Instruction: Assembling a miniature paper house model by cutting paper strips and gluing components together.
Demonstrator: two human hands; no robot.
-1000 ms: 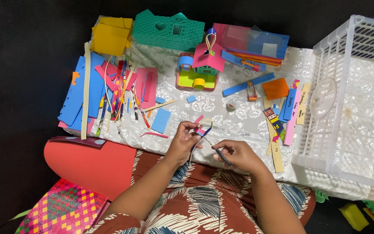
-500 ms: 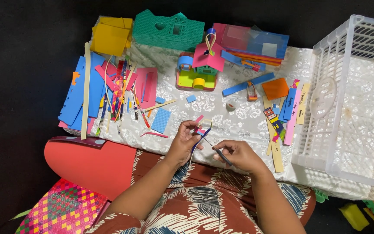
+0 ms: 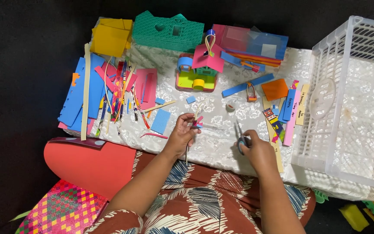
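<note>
Nearest the viewer, a red sheet (image 3: 89, 167) and a chequered pink sheet (image 3: 61, 208) are seen below the left corner of the white cloth (image 3: 213, 143). On the cloth, just right of the right hand, printed paper strips (image 3: 288, 110) in yellow, pink and blue are laid side by side (their lettering is too small to tell apart). Further back from the hands, a small foam house (image 3: 198, 71) with a pink roof is stood, and behind it a green perforated house wall (image 3: 167, 30), a yellow box (image 3: 109, 39) and a pink-and-blue folder (image 3: 252, 43) are ranged along the cloth's far edge. A white crate (image 3: 351, 104) is set at the cloth's right end.

Compared with half a second ago, the hands have been drawn apart: the right hand has been moved rightward, away from the left.

The left hand (image 3: 182, 136) is closed in a pinch round a thin stick (image 3: 191, 130) with pink and blue bits, held upright over the cloth's near edge. The right hand (image 3: 256, 149) is curled round small scissors (image 3: 240, 138), whose blades are pointed away from the viewer.
</note>
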